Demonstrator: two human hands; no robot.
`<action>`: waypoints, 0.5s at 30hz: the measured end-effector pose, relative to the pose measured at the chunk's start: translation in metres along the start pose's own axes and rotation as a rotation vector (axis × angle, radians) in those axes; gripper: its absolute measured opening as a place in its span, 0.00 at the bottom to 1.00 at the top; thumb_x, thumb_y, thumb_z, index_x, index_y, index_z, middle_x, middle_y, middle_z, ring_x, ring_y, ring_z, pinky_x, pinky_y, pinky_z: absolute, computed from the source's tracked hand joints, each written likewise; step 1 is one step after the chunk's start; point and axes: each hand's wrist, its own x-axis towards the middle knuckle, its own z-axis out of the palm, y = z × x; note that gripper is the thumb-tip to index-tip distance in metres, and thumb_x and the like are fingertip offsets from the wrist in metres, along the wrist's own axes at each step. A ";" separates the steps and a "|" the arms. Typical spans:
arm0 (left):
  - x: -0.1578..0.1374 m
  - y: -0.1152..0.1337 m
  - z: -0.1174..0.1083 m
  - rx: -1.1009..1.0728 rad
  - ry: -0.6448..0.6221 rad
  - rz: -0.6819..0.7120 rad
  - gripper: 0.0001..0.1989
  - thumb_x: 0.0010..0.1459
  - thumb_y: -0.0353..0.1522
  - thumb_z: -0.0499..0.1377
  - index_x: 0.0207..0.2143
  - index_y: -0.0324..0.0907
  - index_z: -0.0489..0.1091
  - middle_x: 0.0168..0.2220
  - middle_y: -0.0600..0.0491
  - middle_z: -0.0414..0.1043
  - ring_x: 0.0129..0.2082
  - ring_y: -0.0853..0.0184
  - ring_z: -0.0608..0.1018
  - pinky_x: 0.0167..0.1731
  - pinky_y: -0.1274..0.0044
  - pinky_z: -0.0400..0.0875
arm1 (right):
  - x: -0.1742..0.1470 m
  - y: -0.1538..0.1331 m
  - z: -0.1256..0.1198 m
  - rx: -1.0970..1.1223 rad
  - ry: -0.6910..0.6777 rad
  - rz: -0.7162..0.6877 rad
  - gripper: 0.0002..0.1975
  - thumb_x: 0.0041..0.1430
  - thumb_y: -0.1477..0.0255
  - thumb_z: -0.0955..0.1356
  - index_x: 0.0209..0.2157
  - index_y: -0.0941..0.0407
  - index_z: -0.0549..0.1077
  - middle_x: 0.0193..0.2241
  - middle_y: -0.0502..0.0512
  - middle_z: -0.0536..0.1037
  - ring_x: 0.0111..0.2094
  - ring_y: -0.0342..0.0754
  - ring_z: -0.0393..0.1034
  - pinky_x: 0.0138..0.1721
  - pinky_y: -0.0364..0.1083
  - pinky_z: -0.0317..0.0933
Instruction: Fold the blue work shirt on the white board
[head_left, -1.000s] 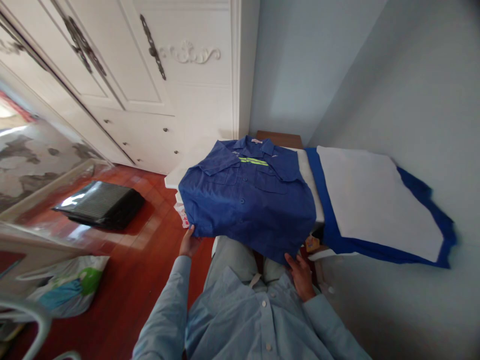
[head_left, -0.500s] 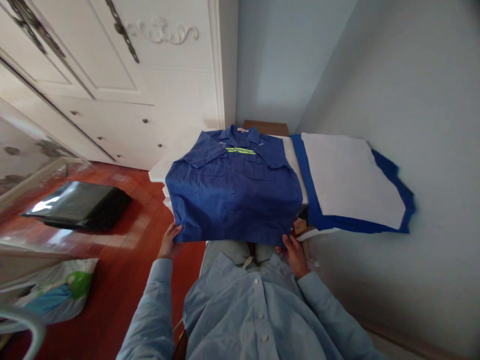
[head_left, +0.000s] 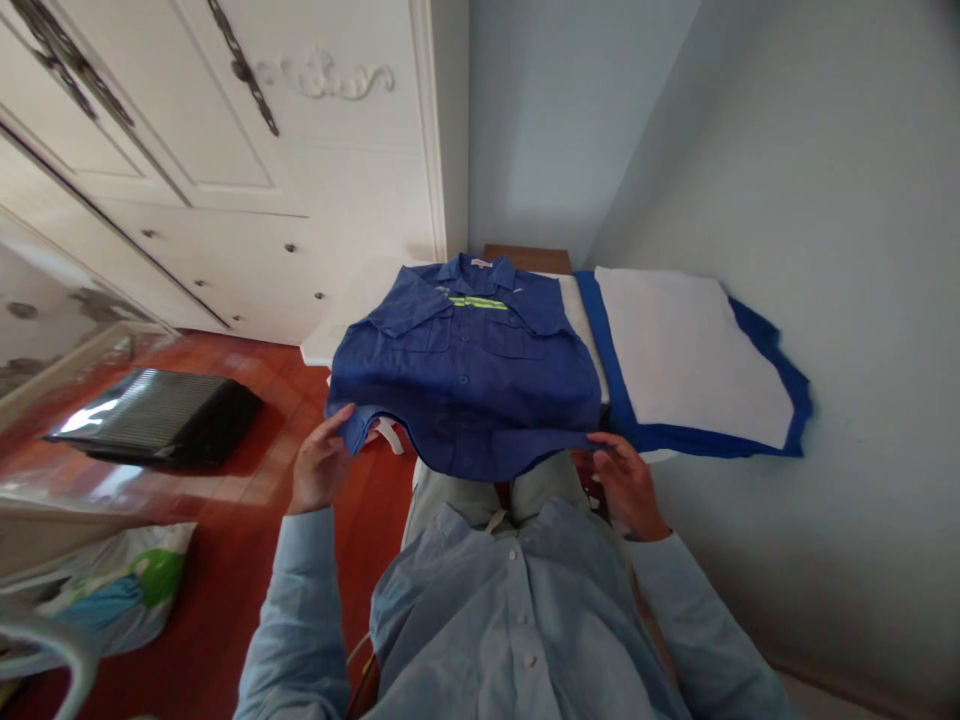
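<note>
One blue work shirt [head_left: 465, 385], both your hands at its near hem.

Largest first: one white wardrobe [head_left: 225, 170] fills the left background, and one narrow white table [head_left: 341, 335] stands before you, with one white sheet [head_left: 690, 350] lying on one blue cloth [head_left: 750, 330] at its right end. The blue work shirt lies front-up on the table's left part — collar away from you, one yellow-green stripe [head_left: 478, 302] across the chest, the near hem lifted off the edge and sagging between your hands. On the red floor sit one black case [head_left: 157, 415] and one plastic bag [head_left: 112, 590]. Your left hand [head_left: 319, 465] pinches the hem's left corner; your right hand [head_left: 626, 485] grips the right corner, fingers curled on the fabric.
</note>
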 end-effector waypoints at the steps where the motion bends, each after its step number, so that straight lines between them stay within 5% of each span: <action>1: -0.002 0.003 0.001 -0.001 0.000 -0.006 0.28 0.32 0.34 0.74 0.41 0.41 0.80 0.38 0.45 0.80 0.37 0.52 0.82 0.41 0.60 0.80 | 0.001 -0.005 -0.005 0.015 -0.064 0.007 0.28 0.49 0.55 0.75 0.48 0.54 0.71 0.42 0.62 0.80 0.41 0.55 0.77 0.46 0.53 0.71; 4: -0.004 0.013 0.003 0.044 0.078 0.025 0.32 0.27 0.32 0.75 0.43 0.47 0.79 0.38 0.50 0.81 0.39 0.55 0.82 0.44 0.62 0.79 | 0.008 -0.015 -0.026 -0.174 -0.152 -0.022 0.27 0.48 0.57 0.76 0.49 0.52 0.73 0.45 0.62 0.80 0.46 0.59 0.76 0.46 0.55 0.72; 9: -0.008 0.034 -0.003 0.350 0.264 0.252 0.17 0.32 0.36 0.75 0.31 0.46 0.81 0.28 0.53 0.80 0.27 0.65 0.80 0.30 0.77 0.78 | 0.021 -0.043 -0.050 -0.688 -0.126 -0.549 0.12 0.58 0.58 0.68 0.36 0.46 0.83 0.33 0.56 0.82 0.34 0.54 0.79 0.35 0.46 0.74; 12: -0.022 0.053 -0.011 0.604 0.245 0.329 0.12 0.39 0.41 0.71 0.29 0.48 0.82 0.15 0.55 0.71 0.13 0.70 0.69 0.12 0.80 0.65 | 0.015 -0.070 -0.054 -0.735 -0.127 -0.821 0.09 0.58 0.60 0.69 0.35 0.43 0.83 0.25 0.56 0.78 0.26 0.48 0.76 0.25 0.40 0.71; 15: -0.035 0.068 -0.016 0.743 0.187 0.391 0.11 0.44 0.44 0.68 0.31 0.51 0.81 0.11 0.57 0.64 0.10 0.71 0.63 0.08 0.80 0.55 | 0.004 -0.088 -0.059 -0.757 -0.106 -0.882 0.10 0.58 0.57 0.69 0.31 0.44 0.82 0.34 0.60 0.80 0.32 0.53 0.78 0.28 0.43 0.73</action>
